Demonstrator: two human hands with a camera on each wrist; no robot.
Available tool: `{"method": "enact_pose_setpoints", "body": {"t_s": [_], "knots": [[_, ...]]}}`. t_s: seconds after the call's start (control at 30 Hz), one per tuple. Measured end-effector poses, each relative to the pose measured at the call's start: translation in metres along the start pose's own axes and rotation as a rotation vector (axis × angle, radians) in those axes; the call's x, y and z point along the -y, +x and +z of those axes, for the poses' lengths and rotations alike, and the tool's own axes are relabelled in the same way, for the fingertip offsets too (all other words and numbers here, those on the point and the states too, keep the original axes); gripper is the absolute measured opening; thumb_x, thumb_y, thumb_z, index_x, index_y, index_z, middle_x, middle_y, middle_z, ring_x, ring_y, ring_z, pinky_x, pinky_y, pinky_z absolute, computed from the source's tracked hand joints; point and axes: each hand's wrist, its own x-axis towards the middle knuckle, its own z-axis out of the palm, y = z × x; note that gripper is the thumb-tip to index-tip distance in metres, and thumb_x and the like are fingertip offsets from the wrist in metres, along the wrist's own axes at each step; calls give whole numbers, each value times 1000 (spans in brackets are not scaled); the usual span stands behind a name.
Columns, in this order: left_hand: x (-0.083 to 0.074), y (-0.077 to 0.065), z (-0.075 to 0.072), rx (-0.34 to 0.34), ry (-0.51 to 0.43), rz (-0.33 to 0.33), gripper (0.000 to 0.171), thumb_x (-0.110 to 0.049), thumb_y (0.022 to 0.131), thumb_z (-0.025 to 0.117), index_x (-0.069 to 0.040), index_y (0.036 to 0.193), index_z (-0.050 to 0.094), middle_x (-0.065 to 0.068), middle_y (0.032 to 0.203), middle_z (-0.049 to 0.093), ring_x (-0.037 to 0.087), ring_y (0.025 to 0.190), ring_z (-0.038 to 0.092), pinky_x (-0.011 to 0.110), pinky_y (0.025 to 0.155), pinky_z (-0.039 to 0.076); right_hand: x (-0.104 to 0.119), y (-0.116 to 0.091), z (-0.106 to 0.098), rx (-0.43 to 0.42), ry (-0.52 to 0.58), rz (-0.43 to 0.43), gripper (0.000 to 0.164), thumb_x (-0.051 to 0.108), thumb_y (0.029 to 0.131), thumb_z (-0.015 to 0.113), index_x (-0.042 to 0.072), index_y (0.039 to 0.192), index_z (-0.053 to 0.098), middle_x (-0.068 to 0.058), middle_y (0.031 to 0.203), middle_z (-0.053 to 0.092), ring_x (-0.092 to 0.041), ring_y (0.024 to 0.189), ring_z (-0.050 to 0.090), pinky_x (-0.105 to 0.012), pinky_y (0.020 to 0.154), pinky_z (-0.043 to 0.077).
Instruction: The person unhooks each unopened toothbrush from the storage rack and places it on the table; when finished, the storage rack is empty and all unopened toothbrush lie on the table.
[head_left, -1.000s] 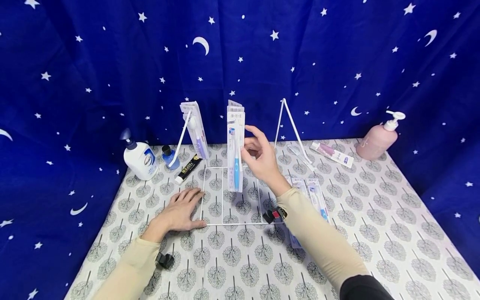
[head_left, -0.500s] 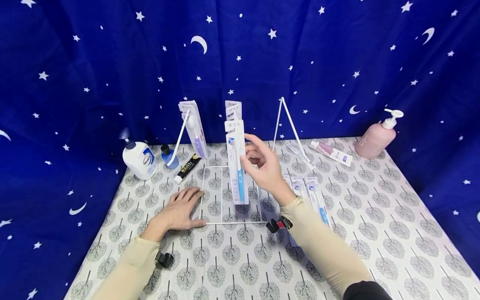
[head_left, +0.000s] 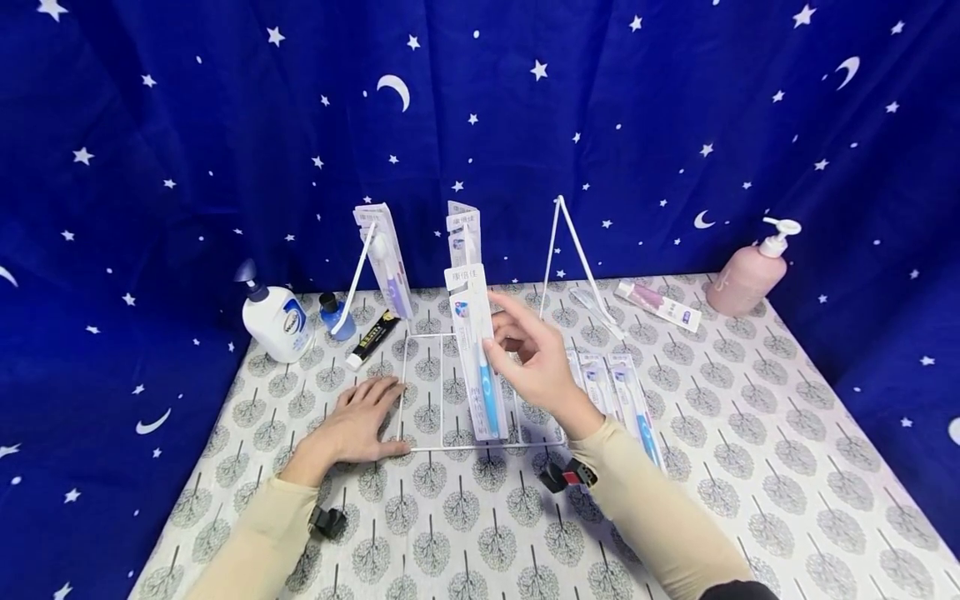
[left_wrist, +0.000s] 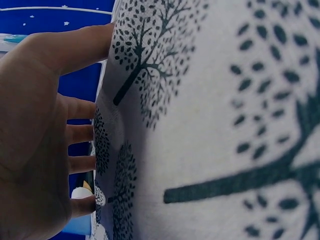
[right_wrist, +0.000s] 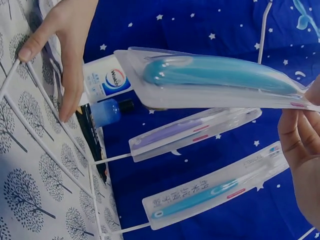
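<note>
My right hand [head_left: 536,358] pinches the edge of a packaged blue toothbrush [head_left: 474,354] between thumb and fingers. The pack is nearly upright, its top tilted left, in front of the white wire rack's [head_left: 583,250] middle hook. On that hook hang blue toothbrush packs [right_wrist: 220,192]; on the left hook, purple ones [head_left: 388,258]. The right hook holds none. My left hand [head_left: 363,421] rests on the table with fingers spread, its fingertips and thumb at the left side of the rack's base. In the left wrist view its palm [left_wrist: 30,130] shows against the cloth.
More toothbrush packs [head_left: 633,408] lie right of the rack, partly behind my right forearm. At left stand a white pump bottle [head_left: 279,325] and a small blue bottle [head_left: 337,318], near a black tube [head_left: 373,340]. Back right are a toothpaste tube [head_left: 660,306] and a pink pump bottle [head_left: 748,279].
My right hand has drawn the blue toothbrush pack down and toward me, away from the packs on the middle hook. My left hand has stayed in place.
</note>
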Motion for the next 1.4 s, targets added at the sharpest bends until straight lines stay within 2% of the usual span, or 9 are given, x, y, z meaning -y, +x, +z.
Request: {"method": "enact_pose_setpoints", "body": {"t_s": [0.2, 0.43, 0.73, 1.07, 1.4], "knots": [[0, 0, 0, -3, -5, 5, 100, -75, 67, 54, -18, 145, 25, 6, 150, 22, 30, 136, 21, 60, 105, 23, -2, -8, -2, 23, 28, -30, 57, -17, 71, 58, -13, 126, 44, -19, 80, 62, -14, 62, 56, -23, 51, 51], [1, -1, 0, -9, -4, 8, 100, -75, 67, 55, -18, 144, 26, 7, 150, 23, 30, 135, 22, 60, 104, 24, 8, -18, -4, 58, 11, -31, 57, -15, 72, 58, -12, 127, 43, -16, 80, 62, -12, 60, 56, -20, 46, 48], [1, -1, 1, -21, -1, 20, 99, -75, 67, 55, -18, 144, 27, 8, 149, 24, 31, 134, 24, 60, 104, 25, 20, -24, -5, 83, 12, -123, 57, -14, 71, 57, -17, 125, 41, -16, 79, 61, -12, 60, 54, -18, 46, 47], [-1, -1, -1, -5, 7, 8, 100, -76, 67, 54, -18, 144, 27, 8, 150, 23, 32, 135, 23, 61, 104, 24, 33, -31, -7, 112, 35, -110, 58, -16, 70, 58, -16, 126, 41, -16, 81, 61, -12, 62, 53, -19, 48, 48], [-1, 0, 1, -1, 0, 4, 101, -77, 66, 53, -18, 144, 26, 7, 150, 22, 32, 135, 22, 61, 104, 23, 55, -29, -6, 138, 82, -112, 60, -23, 66, 54, -19, 124, 40, -21, 78, 60, -13, 58, 52, -20, 48, 49]]}}
